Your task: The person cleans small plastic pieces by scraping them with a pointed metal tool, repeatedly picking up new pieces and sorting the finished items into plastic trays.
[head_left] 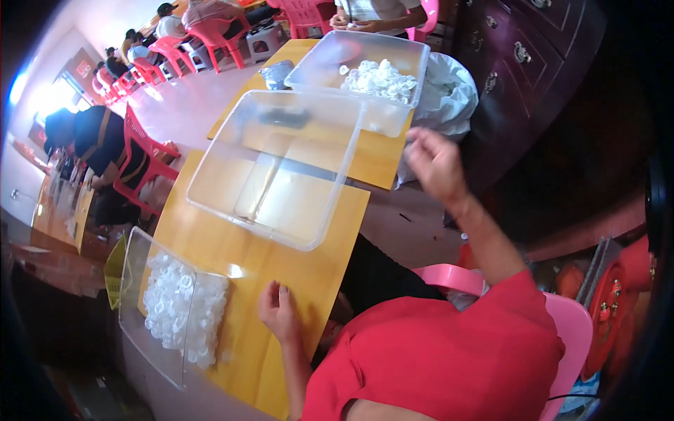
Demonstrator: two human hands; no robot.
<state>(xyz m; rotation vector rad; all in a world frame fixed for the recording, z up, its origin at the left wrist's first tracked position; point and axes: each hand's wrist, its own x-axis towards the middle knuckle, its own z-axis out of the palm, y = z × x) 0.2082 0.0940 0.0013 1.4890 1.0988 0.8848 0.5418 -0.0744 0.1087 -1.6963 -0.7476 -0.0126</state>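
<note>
My left hand [279,312] is over the near right edge of the yellow table, its fingers curled in; anything between them is too small to make out. My right hand [439,165] is raised beyond the table's right side, fingers loosely apart and nothing visible in them. Between the hands and farther off stands a large clear plastic bin [316,243] with a see-through bottom. To the left, a clear bin [133,330] holds a heap of small white translucent plastic rings [179,298]. Another clear bin [421,59] at the far end contains white plastic pieces [379,81].
A white sack [446,95] stands beside the far table, near a dark drawer cabinet [519,77]. Across the far table is a person's hands [358,26]. A person in dark clothes [105,144] sits at the left by a pink chair [144,151]. A grey bundle [277,74] lies on the far table.
</note>
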